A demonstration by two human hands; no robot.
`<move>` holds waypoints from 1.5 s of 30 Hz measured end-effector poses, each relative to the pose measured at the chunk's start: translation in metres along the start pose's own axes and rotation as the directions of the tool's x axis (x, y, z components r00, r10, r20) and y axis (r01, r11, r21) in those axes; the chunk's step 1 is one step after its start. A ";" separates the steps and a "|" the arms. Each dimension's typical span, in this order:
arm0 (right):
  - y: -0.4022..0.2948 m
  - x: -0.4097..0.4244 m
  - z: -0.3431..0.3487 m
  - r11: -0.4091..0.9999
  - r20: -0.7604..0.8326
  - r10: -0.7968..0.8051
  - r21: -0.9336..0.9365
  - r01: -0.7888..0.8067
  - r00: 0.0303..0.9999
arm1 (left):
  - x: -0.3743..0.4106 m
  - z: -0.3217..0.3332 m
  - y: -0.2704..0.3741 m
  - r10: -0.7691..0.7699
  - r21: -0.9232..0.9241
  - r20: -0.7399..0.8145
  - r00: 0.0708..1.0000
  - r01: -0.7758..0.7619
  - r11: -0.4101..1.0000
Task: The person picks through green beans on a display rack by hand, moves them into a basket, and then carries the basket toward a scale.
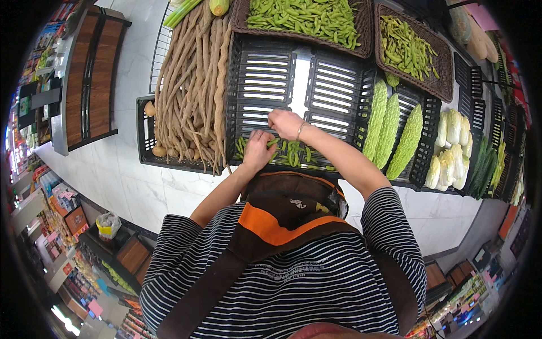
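Green soybean pods (293,154) lie scattered along the near edge of a slatted black plastic crate (332,87). My left hand (258,148) is low among these pods at the crate's near left, fingers curled; some pods touch or lie beside its fingertips, and whether it grips any is unclear. Above the slats and to the right of it is my right hand (286,123), with its fingers bent together and a bracelet on the wrist; its fingertips are partly hidden. Beyond the crate, a brown woven basket (366,46) holds a heap of similar pods.
Long brown yams (192,80) lie over potatoes (159,151) in a crate at the left. To the right are bitter melons (405,142), napa cabbages (455,127) and cucumbers (480,169). A second woven basket (444,63) of pods stands at the upper right.
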State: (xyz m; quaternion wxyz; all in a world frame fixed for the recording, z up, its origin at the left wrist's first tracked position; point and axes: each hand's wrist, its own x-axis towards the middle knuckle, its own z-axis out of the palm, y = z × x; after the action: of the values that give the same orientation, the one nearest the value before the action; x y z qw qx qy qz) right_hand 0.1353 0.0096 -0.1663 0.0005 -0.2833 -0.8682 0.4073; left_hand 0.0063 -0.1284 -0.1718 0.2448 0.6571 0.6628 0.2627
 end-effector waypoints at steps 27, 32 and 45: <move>-0.004 0.030 -0.023 0.773 0.305 -0.122 -0.567 0.283 0.945 | -0.001 -0.043 0.021 -0.495 -0.263 0.090 0.864 0.500 0.825; -0.015 0.037 -0.032 0.788 0.398 -0.089 -0.532 0.309 0.913 | 0.027 -0.051 0.009 -0.516 -0.539 0.119 0.848 0.491 0.684; 0.012 0.006 -0.060 0.995 -0.066 0.100 0.038 -0.098 0.993 | 0.272 -0.138 0.075 -0.187 -0.839 0.062 0.980 0.153 0.523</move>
State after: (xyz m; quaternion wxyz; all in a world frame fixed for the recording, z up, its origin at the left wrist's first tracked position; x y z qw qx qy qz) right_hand 0.1501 0.0615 -0.1362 0.0146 -0.3395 -0.8455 0.4118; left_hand -0.0352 0.1400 -0.0135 0.5416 0.3868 0.5210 0.5345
